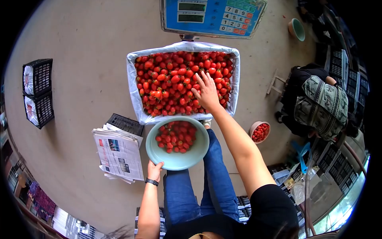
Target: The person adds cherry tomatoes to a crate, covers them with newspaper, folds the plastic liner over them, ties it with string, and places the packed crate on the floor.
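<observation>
My left hand grips the near left rim of a pale green bowl, its thumb over the edge. Red cherry tomatoes lie inside the bowl. Just beyond it is a crate lined with white plastic, filled with many small red tomatoes, some with green stems. My right hand rests on the tomatoes at the right side of the crate, palm down with fingers spread, holding nothing. The bowl sits against or slightly over the crate's near edge.
A blue scale display stands beyond the crate. Newspapers are stacked at left by a black crate. Two black crates stand far left. At right are a small tomato bucket, a wooden stool and a bending person.
</observation>
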`<state>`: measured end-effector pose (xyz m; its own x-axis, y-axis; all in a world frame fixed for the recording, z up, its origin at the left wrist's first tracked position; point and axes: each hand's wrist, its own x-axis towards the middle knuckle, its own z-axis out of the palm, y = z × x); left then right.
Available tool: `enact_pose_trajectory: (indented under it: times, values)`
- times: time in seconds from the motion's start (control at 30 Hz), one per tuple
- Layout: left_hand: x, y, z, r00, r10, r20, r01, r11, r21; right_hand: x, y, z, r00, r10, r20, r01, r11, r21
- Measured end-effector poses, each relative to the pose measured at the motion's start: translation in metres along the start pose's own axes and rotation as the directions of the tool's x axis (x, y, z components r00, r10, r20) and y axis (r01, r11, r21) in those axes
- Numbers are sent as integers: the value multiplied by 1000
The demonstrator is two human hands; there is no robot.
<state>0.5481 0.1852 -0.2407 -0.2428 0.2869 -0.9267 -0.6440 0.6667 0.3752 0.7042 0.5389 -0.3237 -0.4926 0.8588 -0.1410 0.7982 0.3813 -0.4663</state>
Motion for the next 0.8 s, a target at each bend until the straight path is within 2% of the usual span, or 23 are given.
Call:
enact_pose_trajectory:
  times: [0.07,0.1,0.17,0.23,0.33,0.43,0.5,0.63,0.7,0.77,0.8]
  values:
    - [-9,-3,-4,1000,-29,-9,28,999,-19,13,8,19,999,-39,11,39,999,1]
    - [-14,-6,-7,1000,-28,-9,28,999,-46,18,3,28,998,-39,-39,40,999,20]
    - [-23,-16,-16,998,-50,-24,48,996,-75,20,-12,47,989,-92,-118,86,995,-51]
    - [-29,-24,-26,999,-31,-44,27,996,-91,15,-30,69,985,-51,-163,78,983,165]
    - [-41,-32,-42,994,-67,-89,59,994,-89,4,-47,88,982,-161,-103,164,986,28]
    - [-47,-42,-53,990,-47,-134,30,992,-121,-2,-56,96,966,-257,-38,257,966,-8]
    - [-50,-42,-59,986,-62,-157,42,991,-127,-4,-61,100,921,-383,67,386,922,-34]
    - [-51,-40,-64,981,-64,-181,39,990,-135,-5,-80,113,814,-545,201,538,838,95]
    - [-52,-37,-61,975,-56,-214,24,988,-151,10,-86,113,782,-606,149,601,795,78]
    - [-49,-39,-63,975,-51,-216,17,987,-159,34,-90,108,799,-595,91,594,803,34]
    - [-47,-46,-67,978,-51,-202,18,987,-160,45,-91,111,822,-565,72,569,820,-53]
